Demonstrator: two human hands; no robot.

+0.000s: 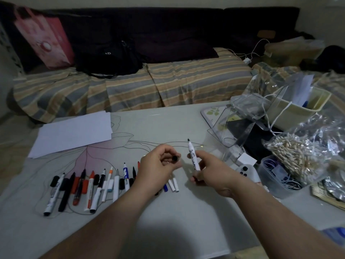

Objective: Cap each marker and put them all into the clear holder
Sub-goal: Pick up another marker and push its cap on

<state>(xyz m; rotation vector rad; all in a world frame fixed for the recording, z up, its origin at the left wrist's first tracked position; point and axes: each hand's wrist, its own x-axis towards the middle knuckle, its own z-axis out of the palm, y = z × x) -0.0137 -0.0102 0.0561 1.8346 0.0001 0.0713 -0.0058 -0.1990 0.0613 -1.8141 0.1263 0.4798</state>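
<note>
White letters "AD" show on the black bag (112, 58) on the sofa. Print on the marker (193, 157) above the right hand's fingers (200, 172) is too blurred to read.

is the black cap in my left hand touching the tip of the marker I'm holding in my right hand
Apart. The head view shows bare table between the black cap pinched in the left hand and the marker held upright in the right hand.

We held an uncapped white marker (193, 159) upright in our right hand (211, 171) and pinched its black cap (175, 158) in our left hand (158, 166)
</note>
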